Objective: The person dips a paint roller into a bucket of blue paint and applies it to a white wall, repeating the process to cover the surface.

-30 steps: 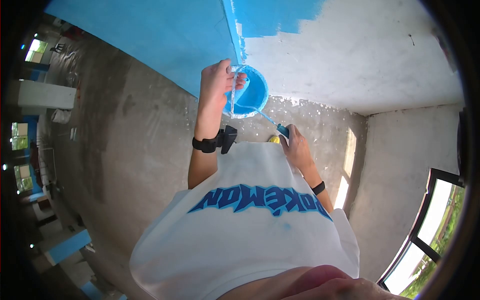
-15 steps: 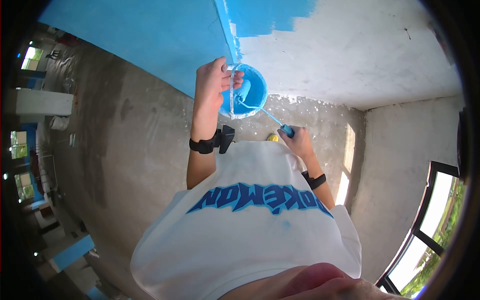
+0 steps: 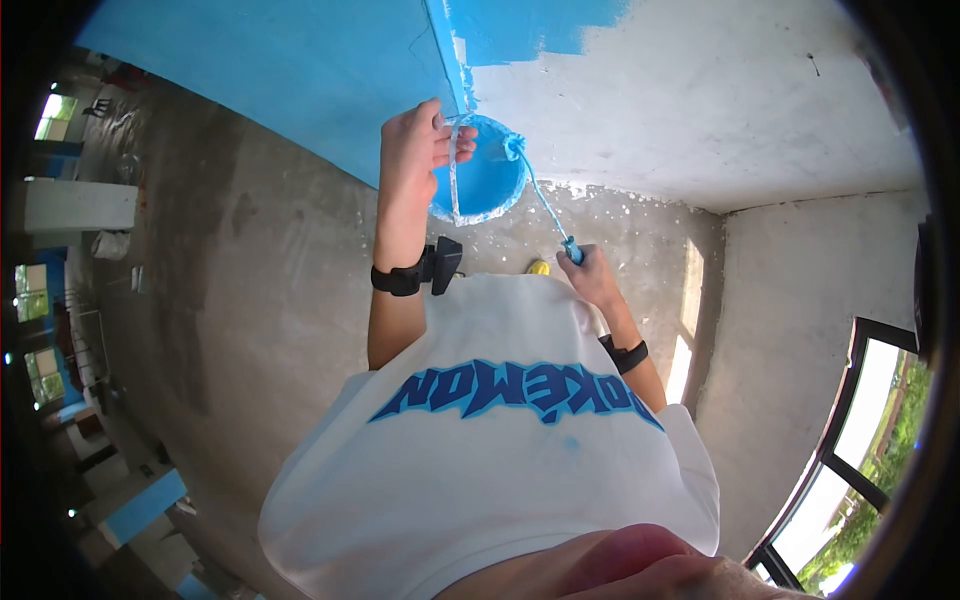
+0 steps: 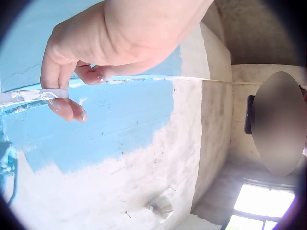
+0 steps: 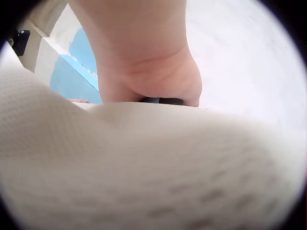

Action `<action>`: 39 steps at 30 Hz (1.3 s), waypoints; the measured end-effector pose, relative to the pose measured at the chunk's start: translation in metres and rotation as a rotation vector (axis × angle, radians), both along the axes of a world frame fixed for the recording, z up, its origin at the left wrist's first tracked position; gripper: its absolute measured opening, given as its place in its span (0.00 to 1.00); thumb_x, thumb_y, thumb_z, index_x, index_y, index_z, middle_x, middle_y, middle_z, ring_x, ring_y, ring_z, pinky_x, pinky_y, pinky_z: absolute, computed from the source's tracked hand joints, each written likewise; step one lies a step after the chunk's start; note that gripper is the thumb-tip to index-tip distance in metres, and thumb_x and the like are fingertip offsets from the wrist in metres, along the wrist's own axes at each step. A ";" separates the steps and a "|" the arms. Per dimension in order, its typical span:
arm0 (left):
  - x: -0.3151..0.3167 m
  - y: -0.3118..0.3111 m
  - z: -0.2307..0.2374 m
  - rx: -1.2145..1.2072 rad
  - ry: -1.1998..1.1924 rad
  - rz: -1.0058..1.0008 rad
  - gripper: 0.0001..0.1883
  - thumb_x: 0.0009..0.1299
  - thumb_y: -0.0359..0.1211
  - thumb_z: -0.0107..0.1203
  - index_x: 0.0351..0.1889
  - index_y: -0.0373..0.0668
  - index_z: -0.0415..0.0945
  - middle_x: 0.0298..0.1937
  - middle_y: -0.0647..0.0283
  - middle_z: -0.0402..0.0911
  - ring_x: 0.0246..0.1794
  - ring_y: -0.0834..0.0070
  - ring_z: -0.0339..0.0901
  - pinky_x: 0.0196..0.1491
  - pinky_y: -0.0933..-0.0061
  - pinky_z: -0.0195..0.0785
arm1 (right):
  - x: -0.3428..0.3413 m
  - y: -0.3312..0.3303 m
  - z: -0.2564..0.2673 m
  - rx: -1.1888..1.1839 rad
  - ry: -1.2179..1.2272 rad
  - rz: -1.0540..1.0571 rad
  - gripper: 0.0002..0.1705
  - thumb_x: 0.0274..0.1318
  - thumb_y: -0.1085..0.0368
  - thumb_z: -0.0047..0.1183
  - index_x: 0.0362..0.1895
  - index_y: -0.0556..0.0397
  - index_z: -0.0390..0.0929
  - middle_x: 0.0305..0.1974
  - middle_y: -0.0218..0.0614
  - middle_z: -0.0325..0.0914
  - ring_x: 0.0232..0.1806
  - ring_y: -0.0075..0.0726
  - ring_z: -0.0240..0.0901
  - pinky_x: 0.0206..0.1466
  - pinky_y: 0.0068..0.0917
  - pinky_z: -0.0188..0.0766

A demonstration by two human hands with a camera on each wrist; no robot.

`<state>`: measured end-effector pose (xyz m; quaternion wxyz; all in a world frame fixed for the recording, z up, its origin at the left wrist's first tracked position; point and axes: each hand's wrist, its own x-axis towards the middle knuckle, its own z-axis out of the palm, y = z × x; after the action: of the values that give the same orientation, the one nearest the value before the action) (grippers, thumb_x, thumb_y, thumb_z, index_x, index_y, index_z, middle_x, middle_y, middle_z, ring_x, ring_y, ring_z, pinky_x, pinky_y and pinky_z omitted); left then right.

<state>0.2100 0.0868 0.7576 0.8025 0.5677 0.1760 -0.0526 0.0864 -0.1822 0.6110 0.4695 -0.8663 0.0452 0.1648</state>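
My left hand [image 3: 408,150] holds up a bucket [image 3: 508,200] of light blue paint, fingers hooked under its pale, paint-smeared bail handle [image 3: 454,180]. The left wrist view shows the curled fingers [image 4: 61,109] around that handle, with paint specks on the fingertips. In my right hand [image 3: 596,277] is the blue grip of a paint roller [image 3: 541,192]. Its thin, paint-coated rod runs up to the bucket's right rim, where the blue roller end overlaps the rim in the head view. My shirt hides most of the right hand's grip in the right wrist view.
A blue-painted wall [image 3: 300,80] stands at left, meeting a partly painted white wall [image 3: 700,110] at a corner. Below lies a grey, paint-spotted floor [image 3: 280,260]. A black-framed window [image 3: 850,460] is at lower right. The yellow tip of a shoe [image 3: 539,267] shows below the bucket.
The roller has moved from inside the bucket up to its right rim, and its rod now stands steeper. My left hand and the bucket have shifted slightly left and up in view.
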 end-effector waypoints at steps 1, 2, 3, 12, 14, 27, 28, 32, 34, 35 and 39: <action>0.000 0.000 0.001 0.000 -0.004 -0.008 0.14 0.69 0.38 0.50 0.23 0.43 0.63 0.29 0.42 0.81 0.24 0.61 0.79 0.30 0.64 0.76 | 0.001 0.001 0.000 -0.016 -0.009 0.004 0.23 0.54 0.59 0.55 0.16 0.65 0.66 0.13 0.38 0.53 0.17 0.25 0.51 0.21 0.37 0.56; 0.001 0.000 0.002 0.001 -0.009 -0.019 0.14 0.69 0.38 0.50 0.23 0.43 0.63 0.29 0.42 0.81 0.25 0.61 0.79 0.30 0.64 0.76 | 0.002 0.002 -0.001 -0.032 -0.019 0.005 0.23 0.53 0.59 0.55 0.16 0.65 0.67 0.12 0.42 0.55 0.16 0.26 0.53 0.22 0.38 0.57; 0.001 0.000 0.003 0.000 -0.007 -0.024 0.14 0.69 0.38 0.50 0.23 0.43 0.63 0.29 0.42 0.81 0.25 0.61 0.79 0.30 0.64 0.76 | 0.001 0.001 -0.002 -0.033 -0.017 0.000 0.23 0.53 0.59 0.55 0.16 0.65 0.67 0.12 0.42 0.55 0.16 0.26 0.53 0.22 0.38 0.57; 0.000 -0.001 0.002 0.011 -0.035 -0.060 0.14 0.69 0.38 0.50 0.24 0.43 0.63 0.31 0.41 0.81 0.25 0.61 0.79 0.31 0.65 0.76 | -0.001 0.005 0.010 0.030 0.015 -0.023 0.22 0.53 0.61 0.54 0.15 0.63 0.64 0.13 0.35 0.52 0.18 0.22 0.51 0.21 0.36 0.54; 0.000 -0.002 0.004 0.014 -0.046 -0.070 0.14 0.69 0.38 0.50 0.24 0.43 0.63 0.31 0.41 0.81 0.25 0.61 0.79 0.31 0.65 0.76 | -0.003 0.007 0.006 -0.029 0.039 0.017 0.23 0.53 0.60 0.54 0.15 0.63 0.64 0.13 0.34 0.52 0.18 0.22 0.51 0.21 0.36 0.54; 0.003 -0.002 0.001 0.001 -0.044 -0.058 0.12 0.63 0.33 0.49 0.20 0.42 0.61 0.25 0.46 0.79 0.21 0.65 0.78 0.27 0.69 0.74 | -0.007 0.000 0.012 -0.001 -0.004 -0.002 0.24 0.53 0.60 0.54 0.15 0.64 0.63 0.13 0.37 0.51 0.18 0.24 0.50 0.21 0.37 0.55; 0.003 -0.002 0.001 -0.001 -0.066 -0.070 0.12 0.63 0.34 0.49 0.20 0.41 0.61 0.25 0.47 0.79 0.22 0.65 0.79 0.27 0.68 0.75 | -0.005 0.001 0.012 -0.008 -0.015 -0.004 0.24 0.53 0.60 0.54 0.15 0.65 0.63 0.13 0.37 0.51 0.18 0.24 0.50 0.22 0.37 0.55; 0.003 -0.001 0.002 0.018 -0.106 -0.121 0.14 0.68 0.36 0.50 0.24 0.42 0.62 0.32 0.38 0.80 0.26 0.61 0.79 0.33 0.65 0.76 | -0.003 0.003 0.010 -0.069 0.008 0.024 0.24 0.53 0.59 0.54 0.15 0.65 0.62 0.13 0.36 0.51 0.18 0.24 0.51 0.22 0.37 0.55; 0.003 -0.001 0.001 0.017 -0.094 -0.126 0.14 0.68 0.36 0.50 0.24 0.41 0.62 0.33 0.38 0.80 0.27 0.61 0.79 0.33 0.65 0.76 | -0.005 -0.002 0.017 -0.072 0.027 0.023 0.24 0.53 0.59 0.54 0.15 0.65 0.62 0.13 0.36 0.51 0.18 0.24 0.51 0.22 0.37 0.55; 0.005 -0.001 0.000 0.021 -0.084 -0.133 0.14 0.69 0.37 0.50 0.24 0.41 0.62 0.33 0.37 0.80 0.27 0.61 0.79 0.34 0.65 0.76 | -0.004 -0.004 0.020 -0.070 0.044 0.021 0.24 0.53 0.59 0.54 0.15 0.65 0.62 0.13 0.36 0.51 0.18 0.24 0.51 0.22 0.37 0.55; 0.003 -0.002 0.002 0.002 -0.089 -0.130 0.14 0.69 0.37 0.50 0.25 0.41 0.63 0.33 0.38 0.80 0.27 0.61 0.79 0.34 0.65 0.76 | 0.001 -0.002 0.009 -0.068 0.027 0.007 0.24 0.53 0.59 0.54 0.15 0.64 0.63 0.12 0.36 0.52 0.18 0.24 0.52 0.22 0.38 0.56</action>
<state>0.2135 0.0850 0.7598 0.8039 0.5804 0.1030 -0.0789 0.0871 -0.1841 0.6204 0.4386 -0.8795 0.0539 0.1766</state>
